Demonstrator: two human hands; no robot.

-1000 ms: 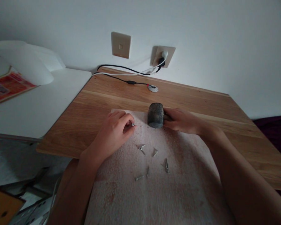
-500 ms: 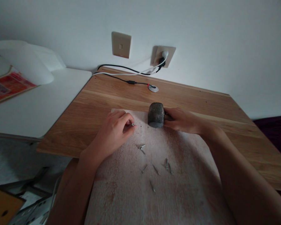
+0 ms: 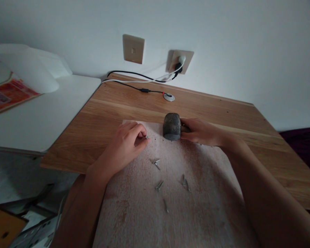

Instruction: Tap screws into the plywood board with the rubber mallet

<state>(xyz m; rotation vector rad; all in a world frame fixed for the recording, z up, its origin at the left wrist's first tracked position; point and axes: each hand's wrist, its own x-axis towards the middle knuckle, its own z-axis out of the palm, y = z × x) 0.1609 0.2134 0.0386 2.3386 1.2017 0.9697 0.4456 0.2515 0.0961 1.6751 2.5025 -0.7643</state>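
Between the thumb and forefinger of my left hand (image 3: 129,139) a small silver screw (image 3: 146,137) is pinched, with its round end showing. The hand rests at the upper left of a pale, whitish-worn board (image 3: 142,213). My right hand (image 3: 200,131) is closed round the handle of a mallet (image 3: 172,126) with a dark, thick head. The mallet head lies on its side by the board's far edge, and most of the handle is hidden by the fingers. Several loose screws (image 3: 159,186) lie scattered on the board between my arms, some crossed over each other.
The board lies over a brown wooden desk (image 3: 98,113). Small dark holes run along its far end. Black and white cables (image 3: 144,90) cross the desk's back to a wall socket (image 3: 181,63). On the left, a white table (image 3: 74,103) holds a white roll (image 3: 41,69).
On the board, one loose screw has shifted left and now lies against another. The nearest screw has moved slightly. Both hands keep nearly the same place and hold.
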